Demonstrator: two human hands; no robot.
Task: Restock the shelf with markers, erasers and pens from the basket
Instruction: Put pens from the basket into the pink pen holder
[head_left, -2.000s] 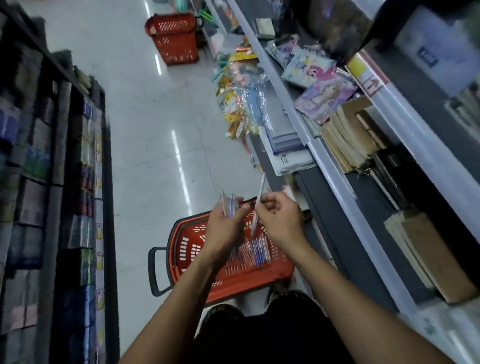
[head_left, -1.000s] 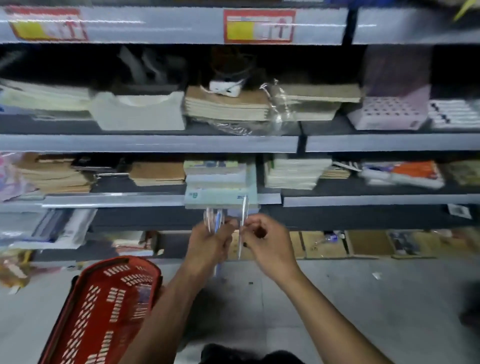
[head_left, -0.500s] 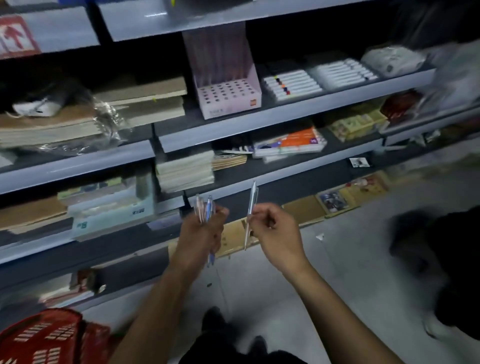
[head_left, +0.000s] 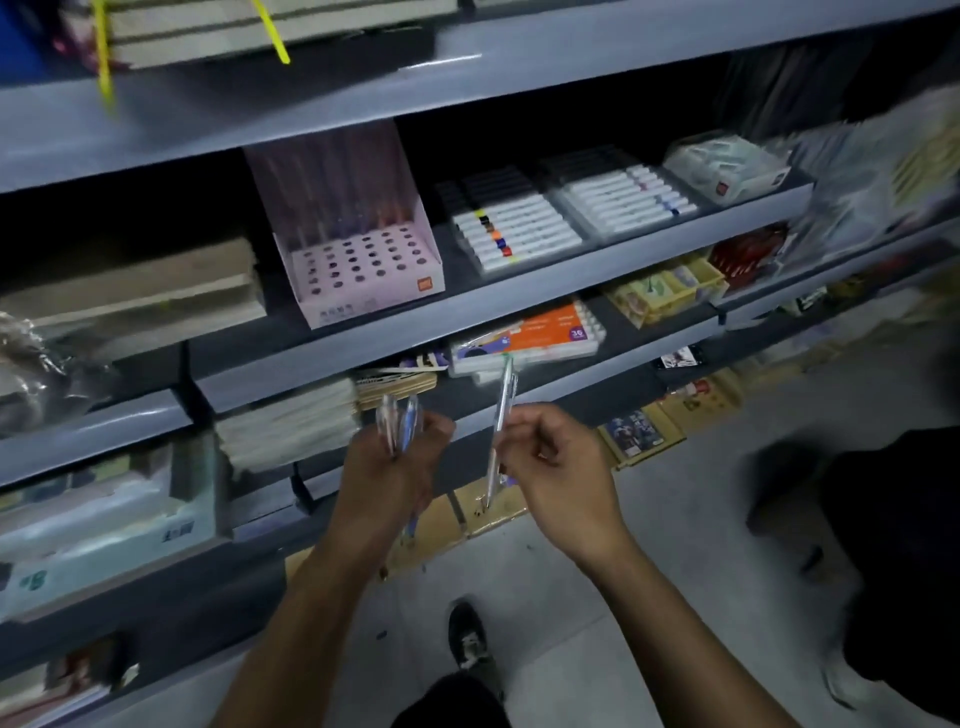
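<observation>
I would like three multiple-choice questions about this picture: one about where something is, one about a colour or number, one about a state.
1. Where does the pink pen display box stand?
A. on the floor
B. on a shelf, left of the marker trays
C. in a basket

2. How many pens does the right hand hold?
A. one
B. four
C. none

3. What is the state of the left hand?
A. flat and open on the shelf
B. hanging idle
C. gripping a small bunch of pens

Answers:
1 B: the box sits on the grey shelf board, with the trays to its right.
2 A: only a single clear pen rises from its fingers.
3 C: its fingers curl round the pens, which stick out above the fist.
</observation>
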